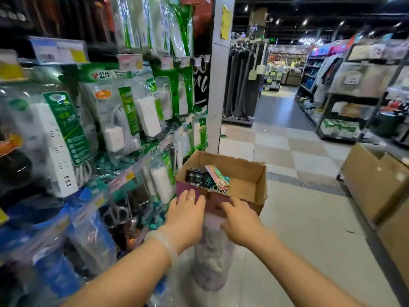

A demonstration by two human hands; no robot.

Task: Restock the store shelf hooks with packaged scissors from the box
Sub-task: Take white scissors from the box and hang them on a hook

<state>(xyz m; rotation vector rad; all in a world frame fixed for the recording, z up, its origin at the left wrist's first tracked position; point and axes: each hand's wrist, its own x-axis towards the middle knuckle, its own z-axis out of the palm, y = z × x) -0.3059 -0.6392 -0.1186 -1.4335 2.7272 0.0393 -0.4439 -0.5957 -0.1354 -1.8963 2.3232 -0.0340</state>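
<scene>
One open cardboard box (247,173), holding a stack of packaged scissors (218,177), count unclear. Two hands: left hand (187,212) rests flat-fingered on the box's near wall; right hand (240,219) curls around its lower edge.

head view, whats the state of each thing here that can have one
cardboard box: open, partly filled
packaged scissors: lying in the box, not yet hung
left hand: fingers resting on the box's near wall
right hand: fingers curled by the near wall, grip unclear
power strip packs: hanging on hooks
</scene>
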